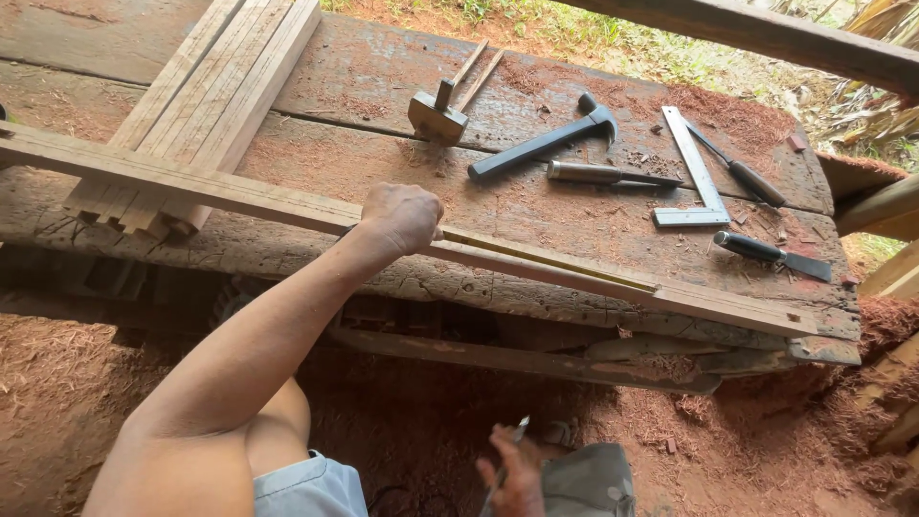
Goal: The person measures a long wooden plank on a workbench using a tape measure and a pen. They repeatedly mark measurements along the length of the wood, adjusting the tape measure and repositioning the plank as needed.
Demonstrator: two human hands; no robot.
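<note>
1. The left hand (402, 216) was closed over a long wooden strip (287, 203) lying along the table (383, 67) front edge.
2. The right hand (512, 474), low near the lap, pinched a pencil (507, 455).
3. Pressing the strip flat would likely keep it steady.
4. A hammer (546, 142), chisels (603, 174) and square (694, 177) lay behind, well apart; open room remained along the strip.

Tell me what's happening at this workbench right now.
A person is at a rough wooden workbench dusted with red sawdust. Their left hand presses on a long wooden strip lying across the bench, with a yellow tape measure stretched along it. Their right hand, down low by their lap, holds a pencil. A hammer, chisels and a metal square lie untouched farther back.
</note>
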